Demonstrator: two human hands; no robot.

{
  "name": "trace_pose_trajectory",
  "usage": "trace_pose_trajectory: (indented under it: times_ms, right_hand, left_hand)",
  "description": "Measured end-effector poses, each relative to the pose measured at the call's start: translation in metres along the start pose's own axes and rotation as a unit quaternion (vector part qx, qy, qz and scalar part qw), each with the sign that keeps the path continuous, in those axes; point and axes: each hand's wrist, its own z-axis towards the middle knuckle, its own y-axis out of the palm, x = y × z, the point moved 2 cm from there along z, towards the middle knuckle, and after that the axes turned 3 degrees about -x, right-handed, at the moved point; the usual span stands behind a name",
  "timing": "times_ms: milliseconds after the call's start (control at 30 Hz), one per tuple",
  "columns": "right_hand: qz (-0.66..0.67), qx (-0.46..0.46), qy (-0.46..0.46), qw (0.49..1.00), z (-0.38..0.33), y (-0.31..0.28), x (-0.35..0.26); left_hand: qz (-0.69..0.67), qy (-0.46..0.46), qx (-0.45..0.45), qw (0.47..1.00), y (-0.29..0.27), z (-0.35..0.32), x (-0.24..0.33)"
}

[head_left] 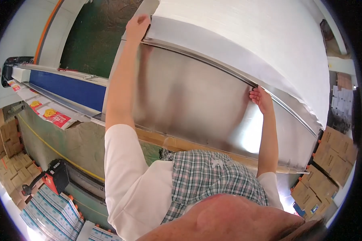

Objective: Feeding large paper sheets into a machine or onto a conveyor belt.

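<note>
A long thin metal bar (213,62) runs slantwise across a shiny metal table (197,92), along the edge of white sheet material (245,32). My right hand (262,99) is at this bar, its fingers curled in and its upper part against the bar. Farther off, at the bar's left end, my left hand (138,26) is closed beside a dark-edged end piece. What lies inside its fingers is hidden. The white sheet spreads over the far side of the table, with a ragged right edge.
To the left is a blue conveyor belt (64,89), with red-and-white printed packaging (54,113) along its near side. A red-and-black pallet truck (57,176) stands at lower left near stacked blue-and-white boxes (52,213). Brown cartons (334,156) are piled at right.
</note>
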Motion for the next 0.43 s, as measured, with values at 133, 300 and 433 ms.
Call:
trace_pose_trajectory:
  times_ms: [133, 300, 433]
  right_hand:
    - [0.019, 0.014, -0.025, 0.999, 0.001, 0.001, 0.005]
    - [0.021, 0.029, -0.038, 0.999, 0.006, 0.004, 0.005]
    - [0.020, 0.035, 0.013, 0.999, 0.014, -0.007, 0.000]
  left_hand:
    - [-0.122, -0.017, 0.020, 0.992, 0.031, 0.027, 0.013]
    - [-0.150, -0.029, 0.112, 0.982, 0.052, 0.050, 0.009]
    - [-0.229, -0.019, 0.118, 0.966, 0.066, 0.063, 0.002]
